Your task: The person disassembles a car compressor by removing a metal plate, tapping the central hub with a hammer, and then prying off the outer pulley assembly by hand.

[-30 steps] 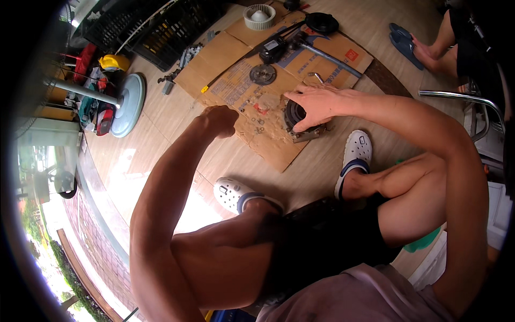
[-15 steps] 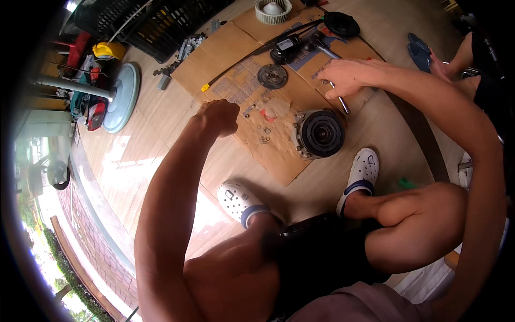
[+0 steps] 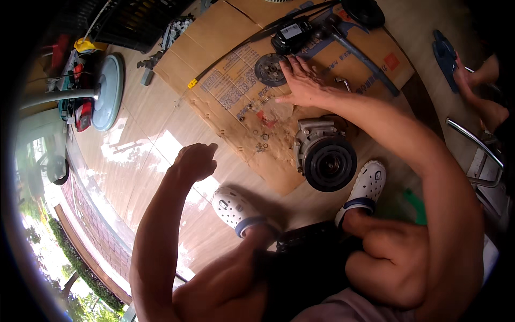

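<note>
My right hand (image 3: pixel 307 85) lies with its fingers spread at the edge of a round dark metal clutch plate (image 3: pixel 270 70), its fingertips touching the rim. Below that hand stands a metal compressor (image 3: pixel 314 131) with a black grooved pulley (image 3: pixel 330 164) facing up toward me. My left hand (image 3: pixel 196 161) is held above the floor, left of the cardboard, curled into a fist; whatever may be inside it is hidden. Beyond my right wrist lies a shiny socket wrench (image 3: pixel 342 83), mostly covered by the forearm.
The cardboard sheet (image 3: pixel 214 48) carries a hammer (image 3: pixel 360 55), a black boxy part (image 3: pixel 292 33), a cable with a yellow end (image 3: pixel 192 83) and small rings (image 3: pixel 263 145). Black crates (image 3: pixel 129 24) and a round grey base (image 3: pixel 108 92) stand left. Another person's foot (image 3: pixel 462 75) shows right.
My right hand has moved left from beside the socket wrench to the clutch plate, fingers spreading. My left hand has drawn back toward me and leftward, off the cardboard. The view has shifted.
</note>
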### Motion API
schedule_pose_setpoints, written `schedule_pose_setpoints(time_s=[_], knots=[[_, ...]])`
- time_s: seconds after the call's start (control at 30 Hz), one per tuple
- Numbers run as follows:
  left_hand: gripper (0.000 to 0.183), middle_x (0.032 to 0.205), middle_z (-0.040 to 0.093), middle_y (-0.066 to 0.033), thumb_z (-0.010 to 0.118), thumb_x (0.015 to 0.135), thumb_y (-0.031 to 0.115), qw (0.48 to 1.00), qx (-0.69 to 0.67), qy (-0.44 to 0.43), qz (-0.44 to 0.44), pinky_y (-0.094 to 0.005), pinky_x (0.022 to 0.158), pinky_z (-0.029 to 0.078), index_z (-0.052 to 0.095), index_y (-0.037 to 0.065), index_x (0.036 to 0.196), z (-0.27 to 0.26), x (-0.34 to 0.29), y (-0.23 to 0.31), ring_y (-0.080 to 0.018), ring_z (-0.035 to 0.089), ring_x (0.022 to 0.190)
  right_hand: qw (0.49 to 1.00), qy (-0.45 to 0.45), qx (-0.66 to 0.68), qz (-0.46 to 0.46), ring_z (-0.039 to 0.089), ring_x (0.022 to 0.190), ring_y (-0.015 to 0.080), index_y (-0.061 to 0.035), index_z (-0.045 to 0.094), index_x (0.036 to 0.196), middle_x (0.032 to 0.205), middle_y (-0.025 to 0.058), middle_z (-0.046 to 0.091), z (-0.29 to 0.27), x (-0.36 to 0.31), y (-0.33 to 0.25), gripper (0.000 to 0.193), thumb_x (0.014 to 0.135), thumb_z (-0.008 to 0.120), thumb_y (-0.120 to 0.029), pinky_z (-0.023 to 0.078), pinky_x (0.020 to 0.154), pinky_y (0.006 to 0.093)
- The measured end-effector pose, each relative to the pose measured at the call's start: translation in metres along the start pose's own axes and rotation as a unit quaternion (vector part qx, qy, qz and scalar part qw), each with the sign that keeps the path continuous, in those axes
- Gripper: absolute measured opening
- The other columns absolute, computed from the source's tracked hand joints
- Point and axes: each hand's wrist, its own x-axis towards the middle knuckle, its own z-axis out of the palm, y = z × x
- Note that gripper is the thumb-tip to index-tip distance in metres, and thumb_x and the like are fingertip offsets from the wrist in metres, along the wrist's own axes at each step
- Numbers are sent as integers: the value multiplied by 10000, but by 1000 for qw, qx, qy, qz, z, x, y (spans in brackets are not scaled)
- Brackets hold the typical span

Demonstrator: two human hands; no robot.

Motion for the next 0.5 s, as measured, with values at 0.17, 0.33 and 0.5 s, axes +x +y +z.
schedule_pose_setpoints(time_s=[0.17,0.33,0.5], knots=[[421,1161,710,-181,576,918,202,999,7,-47,10,-485,999,514,600,60,1314,13,1,10,-342,653,1158,999,12,-2,41,85,1545,483,-57,155,1625,1635,336,165,3,21,-5,1150,812,726,-637,168,1215,635],[408,1151,710,-185,563,912,175,999,-7,-27,25,-487,978,518,610,50,1298,2,6,18,-350,656,1140,996,59,12,69,133,1542,459,-94,192,1624,1619,324,222,5,24,-21,1115,806,738,-618,178,1218,623],[442,1148,716,-171,549,888,150,998,-23,35,40,-474,980,522,620,53,1313,-10,13,22,-343,664,1132,991,106,9,87,232,1515,427,-91,266,1598,1586,265,334,10,27,-24,1052,801,763,-565,199,1214,616]])
